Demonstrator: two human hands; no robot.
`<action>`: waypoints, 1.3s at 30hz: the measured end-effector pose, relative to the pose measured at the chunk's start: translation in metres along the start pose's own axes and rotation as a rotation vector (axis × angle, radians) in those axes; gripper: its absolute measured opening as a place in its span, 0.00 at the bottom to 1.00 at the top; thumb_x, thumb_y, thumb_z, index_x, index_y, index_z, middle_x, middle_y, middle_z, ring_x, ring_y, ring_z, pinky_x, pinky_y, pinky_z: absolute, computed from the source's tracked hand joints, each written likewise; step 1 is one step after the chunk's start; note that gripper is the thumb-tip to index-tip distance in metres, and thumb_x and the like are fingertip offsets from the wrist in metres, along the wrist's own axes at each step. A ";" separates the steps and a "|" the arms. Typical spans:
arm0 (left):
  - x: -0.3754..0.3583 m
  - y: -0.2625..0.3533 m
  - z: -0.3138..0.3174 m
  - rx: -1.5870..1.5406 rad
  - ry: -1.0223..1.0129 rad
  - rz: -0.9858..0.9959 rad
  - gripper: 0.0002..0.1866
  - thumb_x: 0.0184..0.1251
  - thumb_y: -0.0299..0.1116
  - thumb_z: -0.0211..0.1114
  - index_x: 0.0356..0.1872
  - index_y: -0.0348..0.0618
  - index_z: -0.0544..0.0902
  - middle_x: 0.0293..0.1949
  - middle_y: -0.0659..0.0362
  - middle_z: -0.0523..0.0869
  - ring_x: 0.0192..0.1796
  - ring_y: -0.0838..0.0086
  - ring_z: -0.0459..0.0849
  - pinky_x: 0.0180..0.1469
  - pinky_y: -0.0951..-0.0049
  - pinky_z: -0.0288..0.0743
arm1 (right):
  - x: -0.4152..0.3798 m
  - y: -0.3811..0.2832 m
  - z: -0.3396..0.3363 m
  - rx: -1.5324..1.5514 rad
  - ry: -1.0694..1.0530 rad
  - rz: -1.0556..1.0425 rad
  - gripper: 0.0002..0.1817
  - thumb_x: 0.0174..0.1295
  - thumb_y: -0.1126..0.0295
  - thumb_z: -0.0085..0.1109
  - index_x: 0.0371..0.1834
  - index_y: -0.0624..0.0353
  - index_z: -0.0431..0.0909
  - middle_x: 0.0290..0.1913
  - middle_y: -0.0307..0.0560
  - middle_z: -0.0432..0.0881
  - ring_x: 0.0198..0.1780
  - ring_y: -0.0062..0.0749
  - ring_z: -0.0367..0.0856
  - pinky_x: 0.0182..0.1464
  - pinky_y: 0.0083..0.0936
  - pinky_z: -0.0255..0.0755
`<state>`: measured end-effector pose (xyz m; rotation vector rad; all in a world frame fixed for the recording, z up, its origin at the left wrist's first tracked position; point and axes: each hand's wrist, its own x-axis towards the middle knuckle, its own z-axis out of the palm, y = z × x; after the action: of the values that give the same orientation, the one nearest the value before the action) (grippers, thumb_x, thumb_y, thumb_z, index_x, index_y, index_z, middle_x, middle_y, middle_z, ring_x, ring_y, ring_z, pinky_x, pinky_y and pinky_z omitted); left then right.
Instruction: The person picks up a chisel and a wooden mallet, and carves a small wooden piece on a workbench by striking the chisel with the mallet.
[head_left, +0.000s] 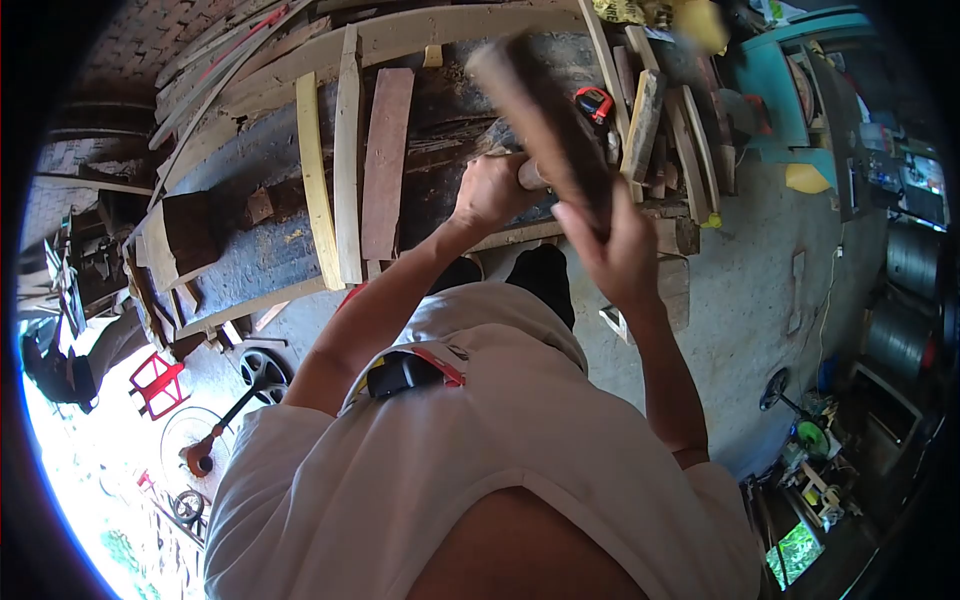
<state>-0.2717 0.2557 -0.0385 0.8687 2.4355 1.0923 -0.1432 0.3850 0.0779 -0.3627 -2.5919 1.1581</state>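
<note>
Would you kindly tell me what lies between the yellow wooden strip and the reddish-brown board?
A long, pale wooden strip lies there, as the head view shows.

The piece of wood (548,122) is long and thick, with a dark brown face and a paler edge. It slants from the right hand (612,245) up and leftward, raised over the workbench (270,245), its far end blurred. The pale, round-ended piece, probably a tool handle (531,175), pokes out of the left hand (490,190) beside the wood, mostly hidden.
</note>
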 end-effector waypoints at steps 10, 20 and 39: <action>-0.015 -0.017 -0.002 -0.171 0.114 0.122 0.16 0.54 0.40 0.76 0.43 0.47 0.89 0.37 0.48 0.89 0.42 0.51 0.89 0.44 0.57 0.83 | -0.018 0.014 0.011 -0.095 -0.068 0.023 0.25 0.63 0.54 0.70 0.53 0.61 0.75 0.34 0.61 0.87 0.37 0.55 0.89 0.37 0.41 0.80; -0.010 -0.041 -0.024 -0.395 0.078 -0.164 0.08 0.63 0.32 0.75 0.38 0.42 0.86 0.32 0.62 0.89 0.36 0.81 0.86 0.42 0.74 0.82 | -0.020 0.033 0.004 0.227 -0.077 0.413 0.22 0.68 0.61 0.68 0.53 0.67 0.75 0.37 0.57 0.86 0.37 0.40 0.87 0.42 0.35 0.79; -0.026 -0.067 -0.021 -0.718 0.235 -0.227 0.10 0.63 0.33 0.75 0.40 0.39 0.87 0.33 0.62 0.88 0.34 0.81 0.84 0.38 0.75 0.81 | -0.022 0.062 0.017 -0.007 -0.016 0.233 0.28 0.64 0.49 0.69 0.51 0.63 0.75 0.34 0.62 0.86 0.37 0.61 0.88 0.39 0.45 0.79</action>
<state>-0.2888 0.1924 -0.0746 0.2363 1.9749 1.8682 -0.1216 0.4063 0.0167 -0.6743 -2.6213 1.2301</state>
